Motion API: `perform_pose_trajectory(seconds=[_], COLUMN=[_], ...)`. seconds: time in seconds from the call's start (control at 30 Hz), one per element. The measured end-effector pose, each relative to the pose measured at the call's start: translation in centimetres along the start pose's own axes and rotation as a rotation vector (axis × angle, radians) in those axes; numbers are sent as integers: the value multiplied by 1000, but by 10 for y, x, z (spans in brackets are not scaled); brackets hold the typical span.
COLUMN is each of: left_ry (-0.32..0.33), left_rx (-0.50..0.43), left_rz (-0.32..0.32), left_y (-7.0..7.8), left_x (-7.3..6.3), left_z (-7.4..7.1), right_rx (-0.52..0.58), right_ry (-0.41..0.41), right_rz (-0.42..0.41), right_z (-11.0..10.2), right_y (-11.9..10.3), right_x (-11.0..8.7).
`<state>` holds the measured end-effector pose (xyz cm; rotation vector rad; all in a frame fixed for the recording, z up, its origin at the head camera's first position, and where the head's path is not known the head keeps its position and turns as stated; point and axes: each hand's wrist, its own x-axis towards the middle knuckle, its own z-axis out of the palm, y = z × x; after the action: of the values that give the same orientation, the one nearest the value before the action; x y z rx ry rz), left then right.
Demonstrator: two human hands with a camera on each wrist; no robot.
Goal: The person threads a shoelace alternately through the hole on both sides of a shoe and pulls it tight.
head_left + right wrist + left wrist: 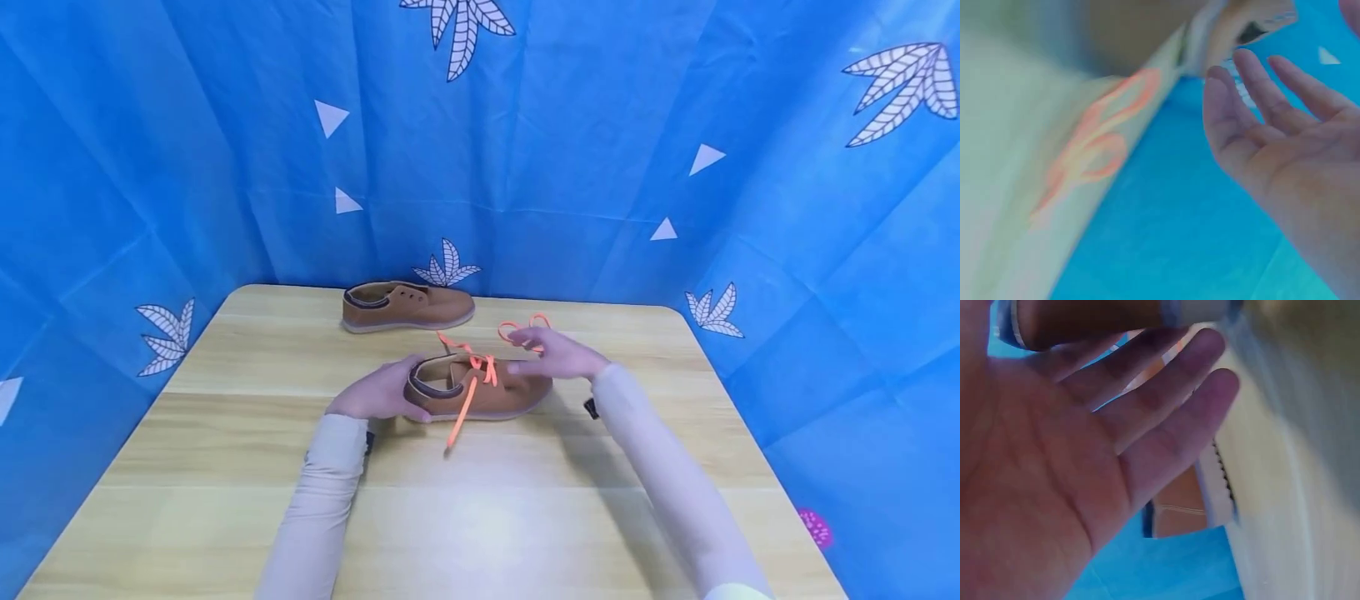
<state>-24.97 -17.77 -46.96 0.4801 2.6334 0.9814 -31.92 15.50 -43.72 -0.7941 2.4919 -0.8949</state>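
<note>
A brown shoe [517, 392] lies on its sole with the toe to the right. An orange lace [463, 410] runs through its eyelets, one end hanging over the near side and the other lying toward the back. My left hand [386, 390] holds the heel, thumb on the near side and fingers on the far side; the left wrist view shows these fingers [1172, 425] extended past the heel [1097, 322]. Over the toe hovers my right hand [553, 353], its fingers loosely bent with nothing between them, near a second orange lace [507, 332] on the table.
Behind stands another brown shoe [442, 307], without a lace, toe also to the right. The wooden table [225, 450] ends at a blue patterned curtain [570, 167] on the back and both sides.
</note>
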Motion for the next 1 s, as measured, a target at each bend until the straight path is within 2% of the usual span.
perform_pose_trajectory(seconds=[0.13, 0.27, 0.37, 0.5, 0.77, 1.0], left_ry=[-19, -4, 29, 59, 74, 80], left_rx=[19, 8, 7, 15, 19, 23], left_rz=[-5, 15, 21, 17, -6, -16], left_y=[-4, -8, -12, -16, -22, -19], left_x=[-1, 0, 1, 6, 13, 17], left_z=[-2, 0, 1, 4, -3, -8], right_rx=[-97, -156, -148, -141, -144, -159], right_ry=[54, 160, 192, 195, 170, 175], right_rz=[-30, -61, -68, -49, -34, -18], right_z=[18, 32, 34, 31, 25, 19], right_y=[23, 32, 34, 36, 37, 40], right_x=[-28, -37, -35, -30, -13, -8])
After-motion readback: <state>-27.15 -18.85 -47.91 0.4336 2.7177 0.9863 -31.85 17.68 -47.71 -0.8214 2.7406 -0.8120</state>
